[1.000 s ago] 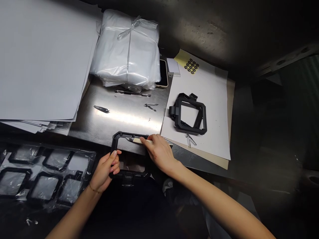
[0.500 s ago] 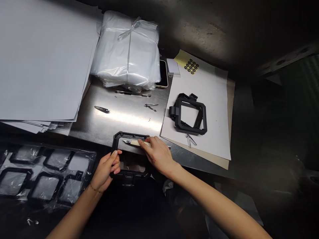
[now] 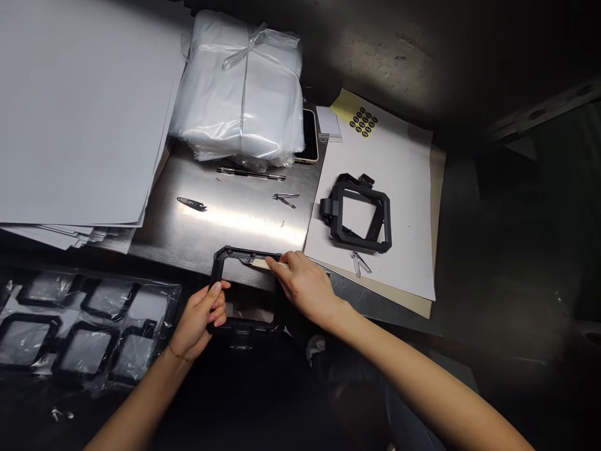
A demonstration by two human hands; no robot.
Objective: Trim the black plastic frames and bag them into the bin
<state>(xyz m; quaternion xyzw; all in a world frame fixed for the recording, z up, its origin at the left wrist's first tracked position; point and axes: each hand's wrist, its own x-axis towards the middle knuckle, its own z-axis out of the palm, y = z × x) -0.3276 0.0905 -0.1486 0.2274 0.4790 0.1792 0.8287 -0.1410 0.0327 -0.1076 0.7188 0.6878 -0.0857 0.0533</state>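
Observation:
My left hand (image 3: 201, 316) is closed around the left side of a black plastic frame (image 3: 216, 268), which is held at the front edge of the metal table. My right hand (image 3: 305, 282) grips a craft knife (image 3: 263, 264) by its cream handle, partly hidden under the fingers. The knife's blade points left and lies along the inside of the frame's far bar; whether it touches cannot be made out. Another black frame assembly (image 3: 385, 219) rests on white paper to the right, with small nail clippers (image 3: 360, 264) just below it.
A tied bundle of clear plastic bags (image 3: 244, 94) stands at the back beside a phone (image 3: 308, 138). A pen (image 3: 251, 173), another nail clipper (image 3: 285, 199) and a small dark blade-shaped piece (image 3: 191, 203) lie on the metal table (image 3: 235, 219). Bagged black frames (image 3: 87, 351) sit lower left; paper (image 3: 84, 113) is stacked above.
My right hand has shifted slightly right and up with the knife, and its blade is now closer to the frame's far bar. My left hand keeps its grip on the frame.

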